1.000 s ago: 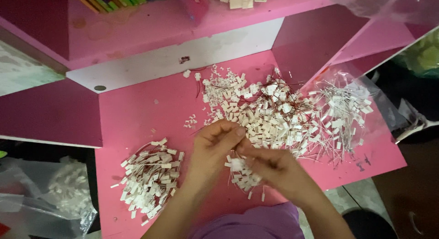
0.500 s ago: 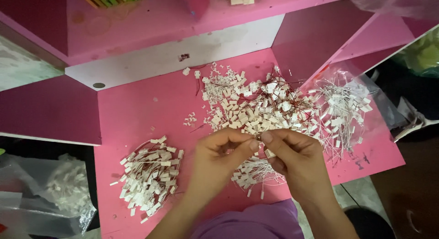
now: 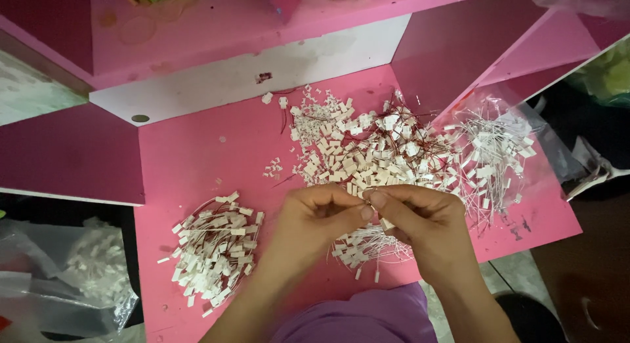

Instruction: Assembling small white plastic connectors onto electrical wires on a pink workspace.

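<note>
My left hand and my right hand meet fingertip to fingertip above the pink desk, pinching one small white connector with thin wires between them. Under my hands lies a small bunch of white wired connectors. Just beyond them spreads a big loose pile of white connectors with red wires. A neat heap of white wired connectors lies left of my left forearm.
A clear plastic bag of white-wired connectors lies at the desk's right side. Another clear bag sits off the desk's left edge. A pink shelf with a white back panel rises behind the desk.
My hands have lifted from the small bunch near the desk's front edge and come together, fingertips now closed on one connector between them.
</note>
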